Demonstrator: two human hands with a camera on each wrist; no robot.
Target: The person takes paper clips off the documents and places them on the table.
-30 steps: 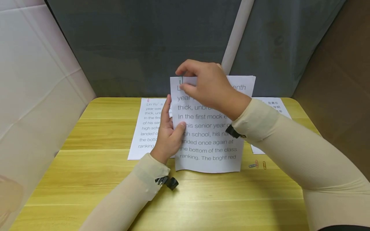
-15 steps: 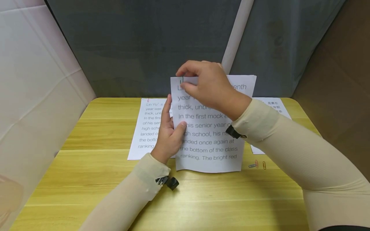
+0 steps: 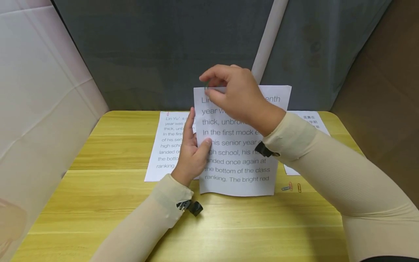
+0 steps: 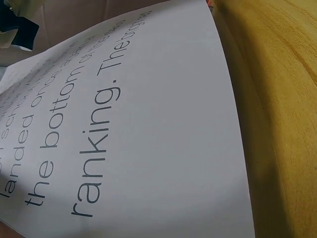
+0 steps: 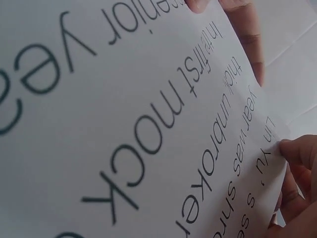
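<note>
Your left hand [image 3: 191, 153] grips the white printed paper sheet [image 3: 240, 167] upright on the yellow wooden surface [image 3: 108, 189]; your right hand [image 3: 237, 96] pinches its top left corner.

The upright sheet [image 3: 240, 163] reads "In the first mock e…", "his senior year", "high school", "landed once again at the bottom of the class ranking. The bright red". The flat sheet [image 3: 167, 145] begins "Lin Yu's".
</note>
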